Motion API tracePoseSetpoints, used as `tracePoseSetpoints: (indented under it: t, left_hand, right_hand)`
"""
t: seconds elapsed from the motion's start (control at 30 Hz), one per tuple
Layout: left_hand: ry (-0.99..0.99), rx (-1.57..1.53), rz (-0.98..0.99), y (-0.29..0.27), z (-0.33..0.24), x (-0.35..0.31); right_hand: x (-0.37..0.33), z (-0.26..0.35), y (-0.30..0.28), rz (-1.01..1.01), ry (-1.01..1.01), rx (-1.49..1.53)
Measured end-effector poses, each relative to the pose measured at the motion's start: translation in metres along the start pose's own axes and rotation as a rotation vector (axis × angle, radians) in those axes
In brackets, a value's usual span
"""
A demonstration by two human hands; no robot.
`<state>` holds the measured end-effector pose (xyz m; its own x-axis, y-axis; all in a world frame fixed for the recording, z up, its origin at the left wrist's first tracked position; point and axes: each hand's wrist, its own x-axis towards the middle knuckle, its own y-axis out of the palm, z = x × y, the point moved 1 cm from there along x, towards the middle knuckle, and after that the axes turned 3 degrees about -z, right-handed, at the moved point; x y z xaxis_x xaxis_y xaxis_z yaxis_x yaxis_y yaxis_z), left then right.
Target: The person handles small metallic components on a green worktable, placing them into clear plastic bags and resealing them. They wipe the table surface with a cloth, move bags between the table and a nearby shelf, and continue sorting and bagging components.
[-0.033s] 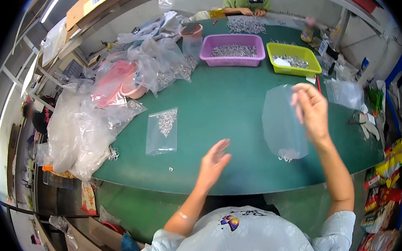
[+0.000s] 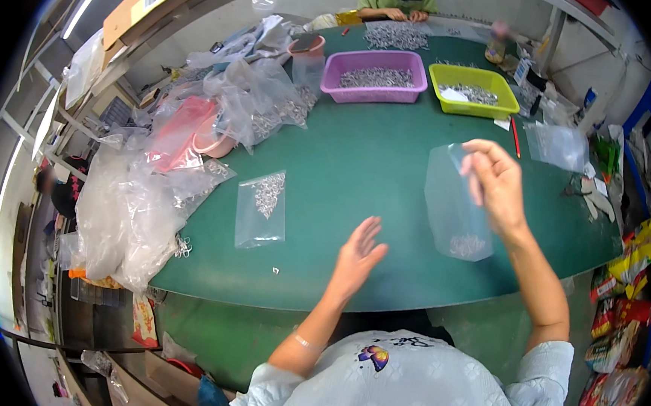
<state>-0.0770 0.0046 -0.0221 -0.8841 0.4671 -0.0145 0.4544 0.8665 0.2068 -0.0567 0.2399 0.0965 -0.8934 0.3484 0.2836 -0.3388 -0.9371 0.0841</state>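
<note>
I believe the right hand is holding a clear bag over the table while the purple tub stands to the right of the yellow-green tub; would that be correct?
Not quite: the purple tub stands to the left of the yellow-green tub, as the head view shows. The right hand does hold a clear bag over the table.

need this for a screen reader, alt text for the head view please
A person's right hand holds a clear plastic bag with small silvery pieces near its bottom, and the open left hand hovers over a green table. Beyond stand a purple rectangular basin and a yellow-green rectangular basin, both holding similar pieces.
</note>
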Motion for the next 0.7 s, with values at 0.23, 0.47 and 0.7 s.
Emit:
tracePoseSetpoints:
  t: [0.23,0.47,0.7]
  left_hand:
    - [0.468,0.504,-0.191,0.075,-0.017,-0.017]
    - [0.723,0.892,-0.295,0.078,-0.026,-0.011]
    - [0.782,1.023,-0.301,0.027,-0.037,0.028]
  right_hand:
    - [-0.045,-0.04,0.019,-0.264,0.098,0.191]
    - [-0.043,-0.059,0.033,-0.261,-0.005,0.076]
    - [-0.049,-0.068,0.034,-0.175,-0.1,-0.315]
